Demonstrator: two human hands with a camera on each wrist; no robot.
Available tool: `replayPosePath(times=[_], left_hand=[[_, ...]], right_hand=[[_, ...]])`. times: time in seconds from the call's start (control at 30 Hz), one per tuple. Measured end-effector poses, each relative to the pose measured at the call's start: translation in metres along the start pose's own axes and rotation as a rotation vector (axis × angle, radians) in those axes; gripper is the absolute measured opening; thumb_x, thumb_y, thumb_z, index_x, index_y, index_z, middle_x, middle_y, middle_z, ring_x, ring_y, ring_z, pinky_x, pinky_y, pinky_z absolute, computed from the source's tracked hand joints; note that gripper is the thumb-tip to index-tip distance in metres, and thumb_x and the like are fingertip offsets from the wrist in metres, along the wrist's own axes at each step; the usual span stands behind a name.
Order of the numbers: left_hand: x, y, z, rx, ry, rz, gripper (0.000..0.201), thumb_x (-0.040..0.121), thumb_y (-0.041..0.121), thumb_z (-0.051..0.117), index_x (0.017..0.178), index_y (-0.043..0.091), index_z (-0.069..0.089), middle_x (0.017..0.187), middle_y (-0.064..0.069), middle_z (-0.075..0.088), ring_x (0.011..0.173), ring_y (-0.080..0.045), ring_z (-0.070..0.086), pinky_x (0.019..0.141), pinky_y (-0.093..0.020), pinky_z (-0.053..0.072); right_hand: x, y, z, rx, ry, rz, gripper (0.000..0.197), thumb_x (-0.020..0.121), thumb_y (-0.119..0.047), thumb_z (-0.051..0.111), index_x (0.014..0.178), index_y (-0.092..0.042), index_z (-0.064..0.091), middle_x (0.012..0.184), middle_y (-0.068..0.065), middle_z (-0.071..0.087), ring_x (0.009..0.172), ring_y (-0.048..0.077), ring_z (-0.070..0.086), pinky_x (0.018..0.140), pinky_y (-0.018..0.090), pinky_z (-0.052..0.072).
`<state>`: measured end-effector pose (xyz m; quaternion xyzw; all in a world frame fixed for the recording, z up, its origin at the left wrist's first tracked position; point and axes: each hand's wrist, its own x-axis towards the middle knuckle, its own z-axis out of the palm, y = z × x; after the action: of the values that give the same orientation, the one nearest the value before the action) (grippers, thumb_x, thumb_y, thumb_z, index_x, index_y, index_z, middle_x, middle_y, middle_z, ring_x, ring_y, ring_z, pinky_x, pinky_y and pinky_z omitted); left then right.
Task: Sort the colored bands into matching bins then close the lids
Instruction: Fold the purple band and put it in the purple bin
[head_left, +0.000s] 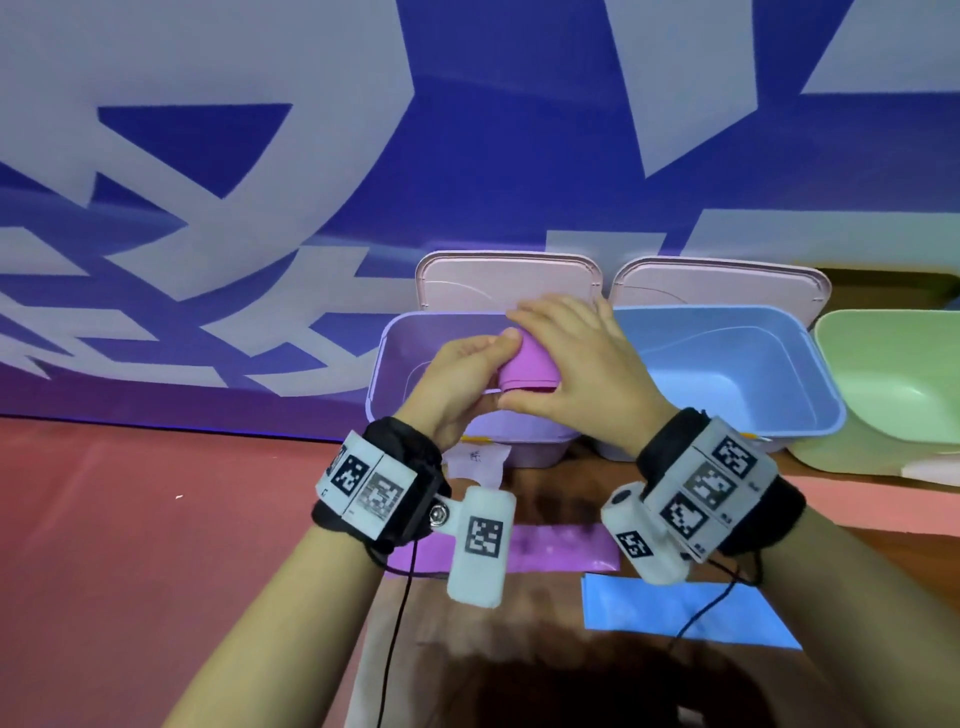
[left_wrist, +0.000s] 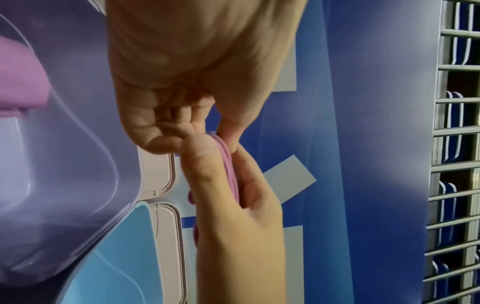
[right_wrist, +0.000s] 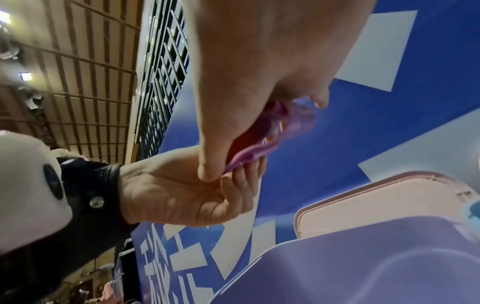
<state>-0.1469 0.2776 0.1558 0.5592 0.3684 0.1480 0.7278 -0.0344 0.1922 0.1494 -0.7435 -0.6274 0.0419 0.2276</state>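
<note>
1. Left hand (head_left: 457, 387) and right hand (head_left: 582, 364) both pinch one folded purple band (head_left: 530, 371), fingers closed on it.
2. The band is held above the open purple bin (head_left: 395, 332), apparently not touching it.
3. Purple strip (head_left: 550, 548) and blue strip (head_left: 675, 608) lie on the table.

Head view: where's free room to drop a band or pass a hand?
Free: the blue bin and green bin show bare floors; bare table lies between the bins and the flat purple band. Crowded: over the purple bin, where left hand and right hand hold a folded purple band.
</note>
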Motion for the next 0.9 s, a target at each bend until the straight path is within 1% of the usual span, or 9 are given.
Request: replayPosePath(times=[0.07, 0.13, 0.23, 0.37, 0.43, 0.53, 0.63, 0.73, 0.9], left_hand=[[-0.001, 0.0, -0.004, 0.0, -0.015, 0.01, 0.025, 0.098, 0.025, 0.047, 0.088, 0.009, 0.063, 0.077, -0.003, 0.062, 0.065, -0.007, 0.061, 0.056, -0.019, 0.053], [-0.003, 0.0, -0.007, 0.009, -0.031, 0.012, 0.025, 0.098, 0.026, 0.047, 0.09, 0.009, 0.064, 0.079, -0.003, 0.064, 0.068, -0.008, 0.062, 0.059, -0.02, 0.054], [-0.004, -0.001, -0.009, 0.003, -0.045, 0.008, 0.027, 0.098, 0.028, 0.047, 0.09, 0.009, 0.064, 0.073, 0.0, 0.064, 0.065, -0.006, 0.061, 0.058, -0.018, 0.052], [-0.004, -0.004, -0.006, 0.006, -0.016, 0.017, 0.029, 0.097, 0.027, 0.048, 0.083, 0.004, 0.06, 0.054, 0.003, 0.054, 0.046, -0.005, 0.05, 0.054, -0.016, 0.05], [-0.004, -0.005, -0.007, 0.014, 0.012, 0.035, 0.031, 0.096, 0.025, 0.05, 0.075, 0.005, 0.06, 0.049, 0.005, 0.053, 0.044, -0.005, 0.05, 0.053, -0.016, 0.051], [-0.004, -0.006, -0.008, 0.024, 0.048, 0.073, 0.027, 0.095, 0.023, 0.053, 0.075, 0.006, 0.062, 0.056, 0.0, 0.058, 0.05, -0.007, 0.055, 0.058, -0.018, 0.054], [-0.003, -0.008, -0.009, 0.083, 0.067, 0.128, 0.017, 0.094, 0.019, 0.054, 0.083, 0.008, 0.062, 0.071, -0.006, 0.06, 0.059, -0.009, 0.059, 0.063, -0.02, 0.055], [-0.002, -0.011, -0.012, 0.122, -0.014, 0.116, 0.015, 0.094, 0.016, 0.054, 0.098, 0.003, 0.062, 0.072, -0.002, 0.062, 0.06, -0.006, 0.061, 0.068, -0.022, 0.055], [0.004, -0.016, -0.023, 0.118, -0.035, 0.071, 0.013, 0.094, 0.004, 0.051, 0.098, 0.0, 0.062, 0.066, -0.001, 0.066, 0.058, -0.006, 0.063, 0.06, -0.018, 0.054]], right_hand=[[0.0, -0.003, 0.004, 0.063, -0.023, 0.032, 0.091, 0.064, -0.073, 0.039, 0.131, -0.014, 0.052, 0.122, 0.004, 0.058, 0.115, 0.028, 0.05, 0.104, 0.043, 0.03], [0.0, -0.004, 0.005, 0.107, -0.008, 0.054, 0.09, 0.063, -0.073, 0.04, 0.13, -0.015, 0.053, 0.119, 0.002, 0.06, 0.109, 0.026, 0.051, 0.098, 0.036, 0.035], [0.0, -0.008, 0.003, 0.051, 0.011, 0.054, 0.083, 0.065, -0.071, 0.045, 0.128, -0.018, 0.054, 0.116, -0.001, 0.06, 0.105, 0.024, 0.05, 0.091, 0.036, 0.039], [0.0, -0.012, 0.005, 0.027, 0.057, 0.078, 0.059, 0.073, -0.047, 0.071, 0.123, -0.018, 0.057, 0.111, 0.001, 0.06, 0.102, 0.025, 0.048, 0.084, 0.038, 0.042], [0.0, -0.014, 0.01, 0.044, 0.088, 0.083, 0.053, 0.074, -0.046, 0.069, 0.119, -0.018, 0.059, 0.107, 0.0, 0.061, 0.099, 0.026, 0.048, 0.081, 0.036, 0.043], [0.0, -0.014, 0.015, 0.055, 0.118, 0.074, 0.054, 0.075, -0.051, 0.063, 0.119, -0.018, 0.06, 0.105, 0.001, 0.062, 0.097, 0.027, 0.049, 0.074, 0.031, 0.039], [-0.001, -0.01, 0.019, 0.09, 0.134, 0.096, 0.053, 0.076, -0.041, 0.071, 0.122, -0.017, 0.059, 0.108, 0.003, 0.062, 0.099, 0.029, 0.049, 0.079, 0.036, 0.043], [-0.004, -0.013, 0.022, 0.139, 0.128, 0.16, 0.056, 0.073, -0.041, 0.073, 0.121, -0.018, 0.056, 0.108, 0.001, 0.059, 0.102, 0.027, 0.048, 0.085, 0.04, 0.044], [0.0, -0.012, 0.024, 0.124, -0.11, 0.164, 0.077, 0.068, -0.044, 0.076, 0.135, -0.025, 0.042, 0.123, -0.001, 0.046, 0.114, 0.021, 0.037, 0.099, 0.04, 0.035]])
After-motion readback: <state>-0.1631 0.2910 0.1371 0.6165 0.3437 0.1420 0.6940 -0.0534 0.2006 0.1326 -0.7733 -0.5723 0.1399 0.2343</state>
